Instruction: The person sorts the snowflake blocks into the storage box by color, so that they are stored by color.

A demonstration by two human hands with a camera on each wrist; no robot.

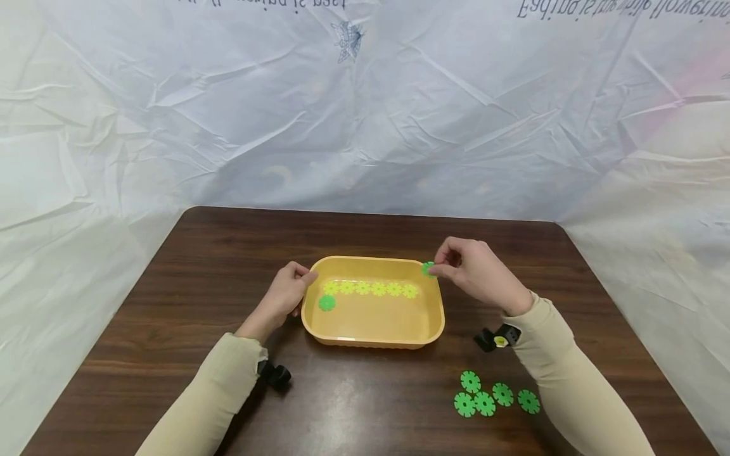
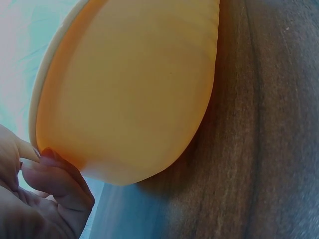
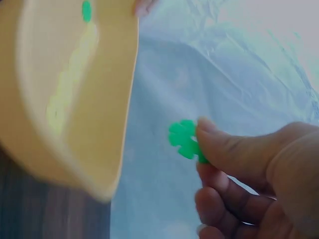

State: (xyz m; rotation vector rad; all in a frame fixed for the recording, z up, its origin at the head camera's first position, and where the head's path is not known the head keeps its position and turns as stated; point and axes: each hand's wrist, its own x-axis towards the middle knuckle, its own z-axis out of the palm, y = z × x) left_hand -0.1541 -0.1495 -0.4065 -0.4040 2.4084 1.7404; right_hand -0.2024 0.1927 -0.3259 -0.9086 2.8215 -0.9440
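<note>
A yellow plastic tray [image 1: 376,335] sits mid-table. Thumb and fingers of my left hand [image 1: 285,292] grip its left rim; the left wrist view shows the thumb over the rim and curled fingers beneath. At the tray's far right corner, my right hand [image 1: 476,269] pinches a green notched disc [image 3: 183,138] between thumb and index finger, above rim height. Inside the tray, several yellow notched discs [image 1: 362,288] form a row along the far side. One green disc [image 1: 327,303] lies just below the row's left end.
Several loose green discs [image 1: 485,403] lie on the dark wooden table [image 1: 171,354], to the right in front of the tray, near my right sleeve [image 1: 570,380]. A wrinkled pale cloth [image 1: 365,139] with printed lettering hangs behind the table and along both sides.
</note>
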